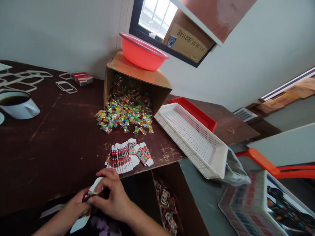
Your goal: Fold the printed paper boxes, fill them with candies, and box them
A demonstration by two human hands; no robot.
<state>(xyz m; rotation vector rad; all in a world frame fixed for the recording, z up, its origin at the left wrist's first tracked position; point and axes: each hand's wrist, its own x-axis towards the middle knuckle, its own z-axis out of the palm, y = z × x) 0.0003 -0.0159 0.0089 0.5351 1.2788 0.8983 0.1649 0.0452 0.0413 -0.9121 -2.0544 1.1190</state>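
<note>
Near the table's front edge, both hands are closed on one small printed carton [82,221] with white flaps, red with coloured dots. My left hand [77,201] grips its side, and my right hand [112,193] pinches its upper end, covering much of it. Just beyond them lies a fanned row of flat printed cartons [120,157], with a few more cartons [144,154] at its right. Farther back, many small clear packets of colourful candies [125,114] spill from a cardboard box [159,82] lying on its side.
A pink basin [142,52] sits on the cardboard box. At right are a white perforated tray [197,141] and a red tray [194,111]. Below the edge, an open box [187,200] holds printed cartons. A mug [18,106] of dark liquid stands at left.
</note>
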